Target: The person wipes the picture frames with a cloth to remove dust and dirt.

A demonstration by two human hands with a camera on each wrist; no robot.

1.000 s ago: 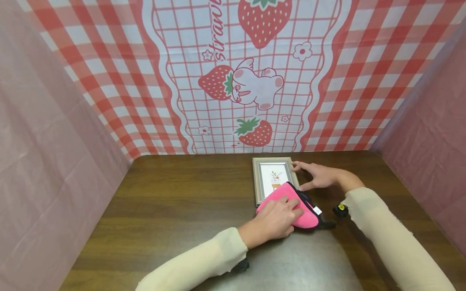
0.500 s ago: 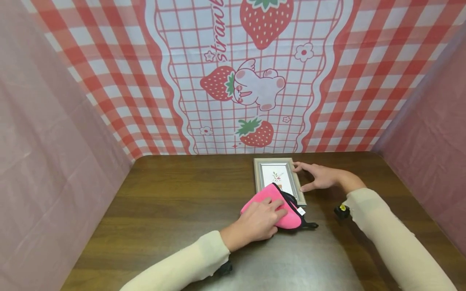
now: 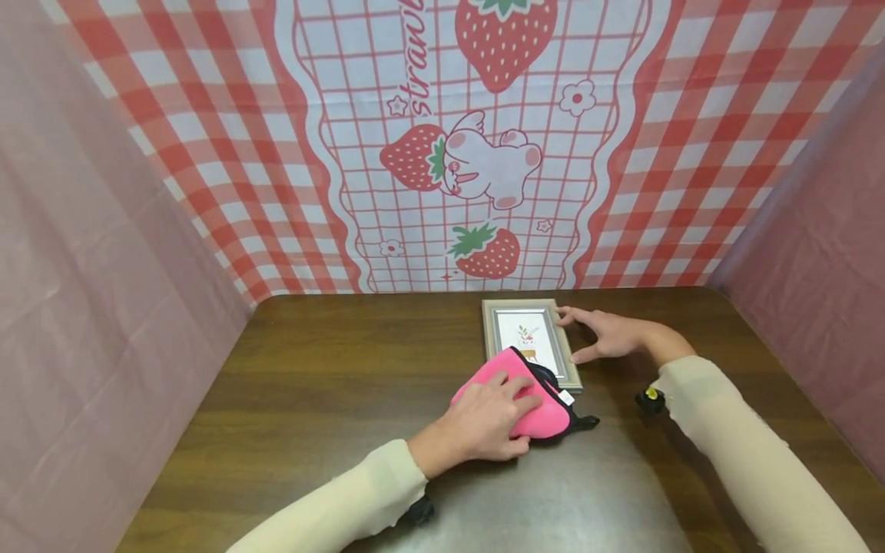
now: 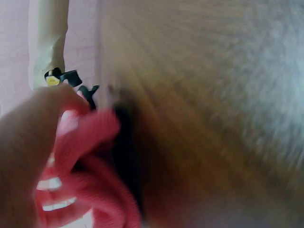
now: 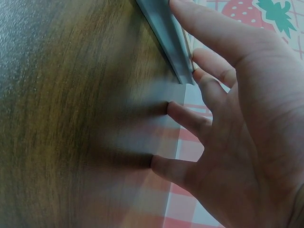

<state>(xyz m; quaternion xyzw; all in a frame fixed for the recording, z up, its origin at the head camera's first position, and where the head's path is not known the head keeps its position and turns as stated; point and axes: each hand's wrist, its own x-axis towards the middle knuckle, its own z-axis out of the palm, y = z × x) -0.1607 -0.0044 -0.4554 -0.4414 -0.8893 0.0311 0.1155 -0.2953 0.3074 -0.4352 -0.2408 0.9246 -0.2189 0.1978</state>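
A picture frame (image 3: 492, 338) with a flower-pot print lies flat near the back of the table. Over its lower end lies a bunched pink cloth (image 3: 549, 421) with black edging, a white tag and a black strap. My left hand (image 3: 485, 418) grips this cloth from above, fingers spread and bent over it, thumb low at the near side. The left wrist view shows the cloth (image 4: 102, 180) folded and blurred. My right hand (image 3: 608, 336) touches the frame's right side with thumb and fingertips. In the right wrist view, other fingertips of that hand (image 5: 237, 123) rest on the table.
The brown wooden table (image 3: 332, 369) extends on both sides of the frame. A strawberry-print checked cloth (image 3: 477, 177) hangs close behind it. Pink curtains (image 3: 104, 269) stand at left and right. Black wrist devices (image 3: 650, 399) sit at the sleeves.
My left hand has moved left with the pink cloth, baring more of the frame's lower right corner. In the last half second it moved only slightly. My right hand stays at the frame's edge.
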